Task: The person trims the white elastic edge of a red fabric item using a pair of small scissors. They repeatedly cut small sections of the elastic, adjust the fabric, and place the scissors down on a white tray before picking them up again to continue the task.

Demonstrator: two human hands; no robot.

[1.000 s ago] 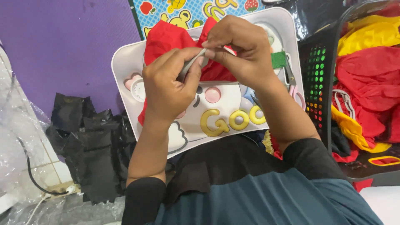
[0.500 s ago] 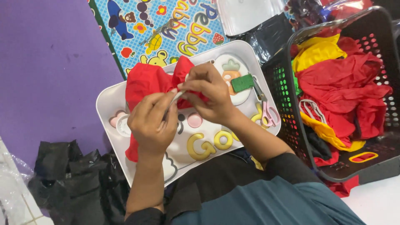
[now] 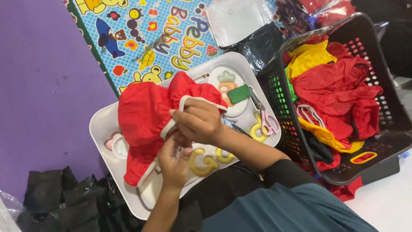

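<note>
Two hands found working one red cloth piece point(image 3: 143, 120), bunched and spread over the left half of a white tray point(image 3: 99, 129) resting on the lap. Right hand point(image 3: 199, 121) seen closed over the cloth's pale trim strip point(image 3: 176, 122), fingers curled, strip pinched against the fabric near the gathered middle. Left hand point(image 3: 174, 159) positioned just below, fingers bent inward and touching the same cloth edge; exact hold under the right hand could not be told. Noted on the tray beside the cloth: yellow letter shapes point(image 3: 205, 161), a green block point(image 3: 239, 93) on a round white piece, and pink-handled scissors point(image 3: 266, 120) near the right rim. Black perforated basket point(image 3: 283, 99) observed touching the tray's right side, filled with red and yellow fabric point(image 3: 339, 90). Colourful printed mat point(image 3: 141, 38) recorded beyond the tray, purple surface point(image 3: 43, 86) to the left, crumpled black plastic point(image 3: 64, 202) at lower left, clear pouch point(image 3: 238, 19) at top.
</note>
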